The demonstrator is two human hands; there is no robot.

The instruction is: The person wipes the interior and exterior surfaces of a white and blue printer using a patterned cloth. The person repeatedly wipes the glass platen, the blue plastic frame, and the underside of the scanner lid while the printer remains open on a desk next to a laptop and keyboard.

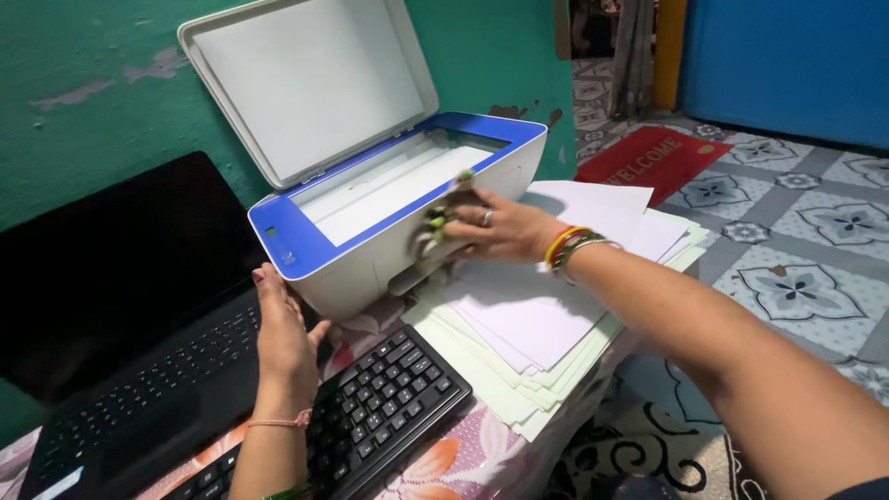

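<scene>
A white and blue flatbed printer (306, 236) stands on the table with its scanner lid (310, 79) raised, showing the glass (394, 181). My left hand (282, 338) rests flat against the printer's front left corner, holding nothing. My right hand (486, 227) reaches to the printer's right front edge, fingers curled over the blue rim above the paper slot; motion blur hides whether they pinch a sheet. A fanned stack of white and pale green paper (523, 329) lies under that hand.
A black laptop (120, 296) sits open at the left against the green wall. A black keyboard (384, 398) lies on the floral tablecloth in front. Beyond the table's right edge are a patterned tile floor, a red doormat (653, 157) and a blue door (787, 65).
</scene>
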